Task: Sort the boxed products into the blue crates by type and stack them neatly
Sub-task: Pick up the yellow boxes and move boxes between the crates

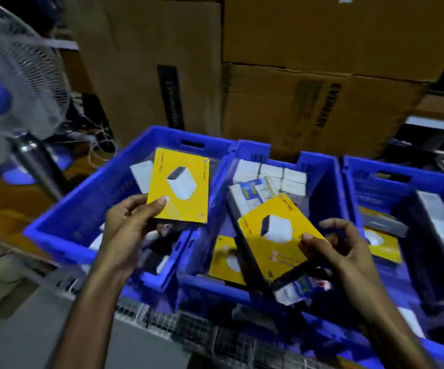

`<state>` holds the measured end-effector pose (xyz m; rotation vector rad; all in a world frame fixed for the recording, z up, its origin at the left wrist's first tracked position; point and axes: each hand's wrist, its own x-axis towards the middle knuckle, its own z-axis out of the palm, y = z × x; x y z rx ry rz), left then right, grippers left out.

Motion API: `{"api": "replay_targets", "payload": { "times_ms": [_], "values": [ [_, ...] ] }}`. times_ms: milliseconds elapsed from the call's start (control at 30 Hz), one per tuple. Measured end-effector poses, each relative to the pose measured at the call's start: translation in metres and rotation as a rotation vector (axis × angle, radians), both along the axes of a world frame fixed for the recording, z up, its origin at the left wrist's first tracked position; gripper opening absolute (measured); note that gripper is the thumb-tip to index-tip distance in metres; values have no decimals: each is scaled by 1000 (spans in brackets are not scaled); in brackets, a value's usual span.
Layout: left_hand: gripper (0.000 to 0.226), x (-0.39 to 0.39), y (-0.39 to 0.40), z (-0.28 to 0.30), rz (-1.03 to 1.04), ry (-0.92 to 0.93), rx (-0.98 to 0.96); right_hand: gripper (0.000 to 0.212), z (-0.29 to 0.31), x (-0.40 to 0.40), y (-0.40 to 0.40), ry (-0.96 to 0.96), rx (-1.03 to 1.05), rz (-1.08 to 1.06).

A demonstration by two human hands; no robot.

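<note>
Three blue crates stand side by side: the left crate (pixel 63 222), the middle crate (pixel 319 166) and the right crate (pixel 359 171). My left hand (pixel 130 222) grips a yellow charger box (pixel 181 182) by its lower left corner above the left crate. Over the middle crate, my right hand (pixel 340 251) pinches a second yellow charger box (pixel 276 233), which is tilted. The middle crate holds white boxes (pixel 271 174) at the back and another yellow box (pixel 226 259) lower down. One more yellow box (pixel 383 243) lies in the right crate beside long dark boxes (pixel 441 225).
Large brown cardboard cartons (pixel 295 75) are stacked right behind the crates. A standing fan (pixel 15 83) and a steel bottle (pixel 37 163) are at the left. The crates rest on a wire-mesh surface (pixel 188 331) at the near edge.
</note>
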<state>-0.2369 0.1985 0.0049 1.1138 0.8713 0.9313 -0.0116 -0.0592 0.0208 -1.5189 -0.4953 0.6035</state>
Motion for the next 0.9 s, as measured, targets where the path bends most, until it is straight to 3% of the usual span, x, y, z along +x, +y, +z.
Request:
{"api": "replay_targets", "payload": {
  "times_ms": [200, 367, 700, 900],
  "values": [
    [16, -32, 59, 5, 175, 114, 85, 65, -8, -18, 44, -303, -243, 16],
    [17, -12, 95, 6, 87, 295, 211, 35, -18, -28, 78, -595, -448, -51],
    [51, 61, 155, 0, -119, 530, 209, 25, -19, -41, 115, -616, -492, -174],
    [27, 72, 145, -19, -194, 670, 222, 22, -26, -49, 125, -637, -503, -155]
  ]
}}
